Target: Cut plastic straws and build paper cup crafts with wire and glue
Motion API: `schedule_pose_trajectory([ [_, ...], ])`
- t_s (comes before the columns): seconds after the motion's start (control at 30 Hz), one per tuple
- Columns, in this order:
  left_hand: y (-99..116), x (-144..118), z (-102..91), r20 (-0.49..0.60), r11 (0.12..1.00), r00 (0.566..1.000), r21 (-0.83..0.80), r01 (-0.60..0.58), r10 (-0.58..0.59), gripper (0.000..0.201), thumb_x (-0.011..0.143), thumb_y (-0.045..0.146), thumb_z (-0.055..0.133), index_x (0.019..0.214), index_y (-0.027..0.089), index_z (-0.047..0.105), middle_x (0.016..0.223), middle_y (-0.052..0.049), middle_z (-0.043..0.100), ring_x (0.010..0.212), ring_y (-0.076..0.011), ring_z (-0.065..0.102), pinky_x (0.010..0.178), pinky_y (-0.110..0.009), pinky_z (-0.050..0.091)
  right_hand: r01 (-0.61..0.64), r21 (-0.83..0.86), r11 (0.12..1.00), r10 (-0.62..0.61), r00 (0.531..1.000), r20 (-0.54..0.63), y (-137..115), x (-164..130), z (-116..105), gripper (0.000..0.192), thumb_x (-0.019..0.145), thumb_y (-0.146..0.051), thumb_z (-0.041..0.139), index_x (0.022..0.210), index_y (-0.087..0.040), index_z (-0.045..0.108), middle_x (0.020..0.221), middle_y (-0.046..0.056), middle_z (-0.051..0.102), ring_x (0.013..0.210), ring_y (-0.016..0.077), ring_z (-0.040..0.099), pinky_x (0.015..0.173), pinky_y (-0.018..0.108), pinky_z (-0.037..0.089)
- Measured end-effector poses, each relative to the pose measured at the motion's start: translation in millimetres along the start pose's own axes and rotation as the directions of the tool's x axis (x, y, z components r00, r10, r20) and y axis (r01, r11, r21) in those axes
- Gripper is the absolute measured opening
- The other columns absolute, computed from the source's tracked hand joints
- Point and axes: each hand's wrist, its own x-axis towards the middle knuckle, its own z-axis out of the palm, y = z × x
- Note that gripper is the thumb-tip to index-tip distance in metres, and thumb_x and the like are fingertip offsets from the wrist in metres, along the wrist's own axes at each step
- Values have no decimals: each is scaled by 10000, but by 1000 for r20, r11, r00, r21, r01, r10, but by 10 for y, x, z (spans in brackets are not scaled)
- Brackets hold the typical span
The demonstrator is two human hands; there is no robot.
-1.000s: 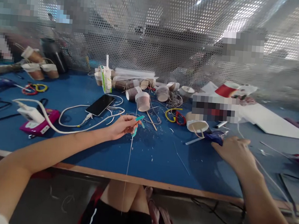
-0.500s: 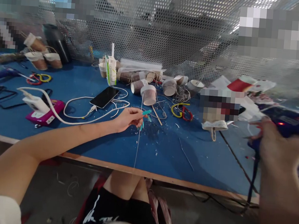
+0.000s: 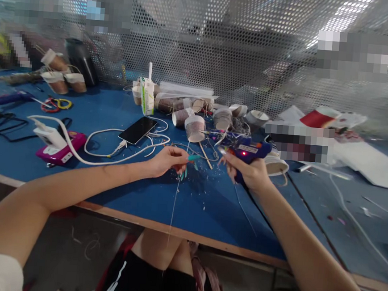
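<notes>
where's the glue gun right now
In the head view, the blue glue gun is just right of centre, gripped in the right hand above the blue table, close to the left hand.

- We see both forearms bare to the elbow and beyond.
- Our left hand (image 3: 167,160) wears long teal-painted nails.
- A white short sleeve covers our left upper arm.
- We wear black shorts bearing white lettering.
- Our right hand (image 3: 250,173) shows no rings.
</notes>
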Motion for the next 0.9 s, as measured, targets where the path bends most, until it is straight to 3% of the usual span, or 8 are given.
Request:
schedule_pose_trajectory([
  [0.3, 40, -52, 35, 83, 989, 996, 145, 5, -17, 281, 631, 380, 766, 614, 131, 637, 500, 12, 611, 400, -53, 531, 426, -182, 430, -58, 13, 998, 58, 998, 24, 155, -3, 45, 411, 714, -455, 698, 447, -208, 506, 318, -28, 441, 264, 110, 427, 268, 246, 371],
  [0.9, 15, -50, 3, 73, 983, 997, 182, -13, -1, 304, 639, 423, 756, 627, 137, 655, 514, 8, 623, 416, -53, 540, 436, -170, 437, -50, -11, 999, 50, 998, 44, 169, 24, 13, 403, 663, -461, 726, 424, -207, 526, 311, -22, 450, 256, 104, 414, 256, 238, 365],
])
